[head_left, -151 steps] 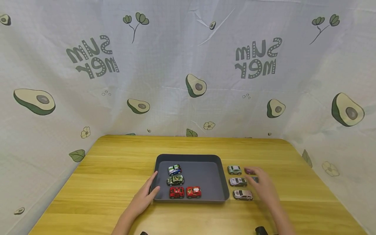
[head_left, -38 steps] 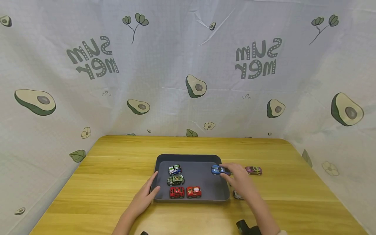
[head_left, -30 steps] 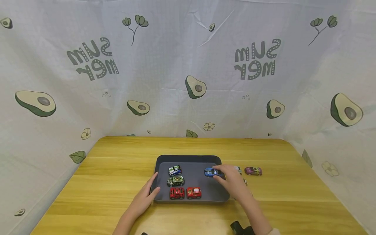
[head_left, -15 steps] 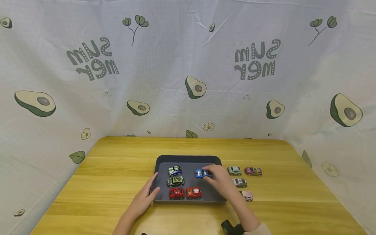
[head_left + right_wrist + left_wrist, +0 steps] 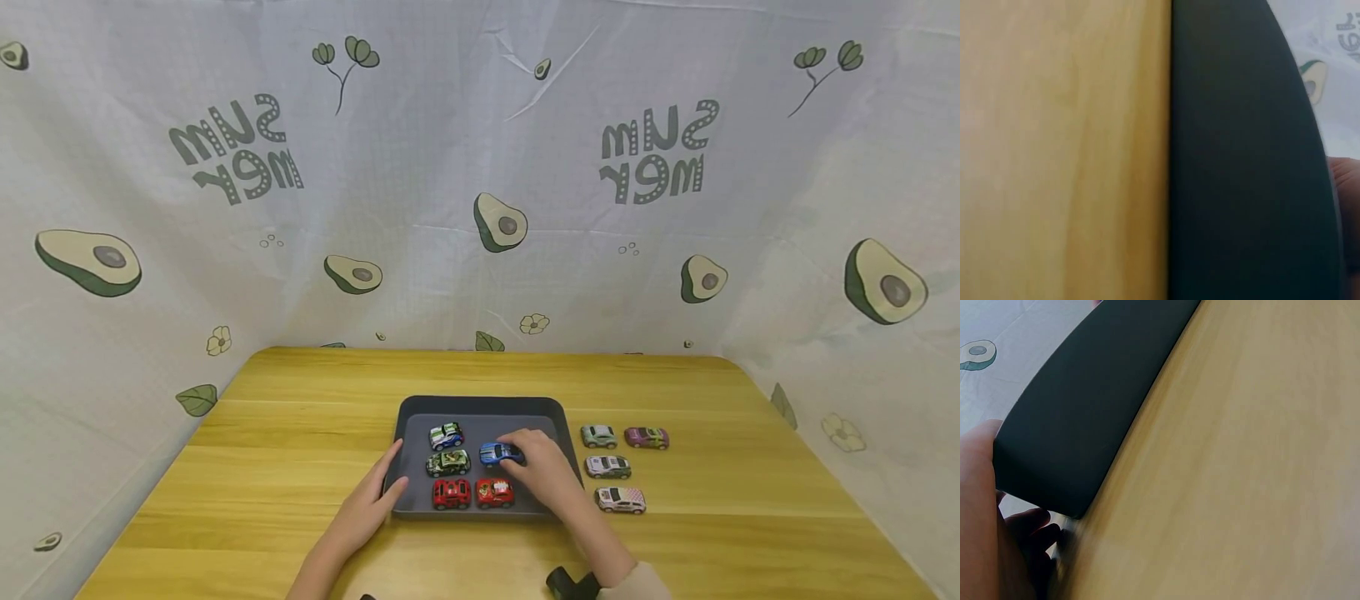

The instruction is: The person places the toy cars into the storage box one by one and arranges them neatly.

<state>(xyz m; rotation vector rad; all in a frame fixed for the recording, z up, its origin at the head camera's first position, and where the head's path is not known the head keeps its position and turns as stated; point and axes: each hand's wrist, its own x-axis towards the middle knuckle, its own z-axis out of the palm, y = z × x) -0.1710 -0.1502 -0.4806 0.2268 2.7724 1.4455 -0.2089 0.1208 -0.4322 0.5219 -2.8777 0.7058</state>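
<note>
My right hand (image 5: 542, 468) pinches a blue toy car (image 5: 495, 453) with dark stripes between thumb and fingers, low over the dark grey tray (image 5: 480, 406). The car is just behind a red toy car (image 5: 494, 493) with a white patch and to the right of a camouflage toy car (image 5: 448, 462). A second red toy car (image 5: 452, 494) and a white, green and blue toy car (image 5: 447, 436) also stand in the tray's left half. My left hand (image 5: 362, 507) grips the tray's left side, thumb at the rim. In the right wrist view the tray wall (image 5: 1247, 162) hides most of the hand.
On the wooden table (image 5: 300, 433), right of the tray, stand a mint toy car (image 5: 598, 436), a purple one (image 5: 647, 438), a white and grey one (image 5: 608, 467) and a pinkish white one (image 5: 621, 500). A printed curtain (image 5: 420, 150) surrounds the table's back and sides.
My right hand has taken the blue toy car from the group on the right and carried it left over the rim into the tray. My left hand has stayed at the tray.
</note>
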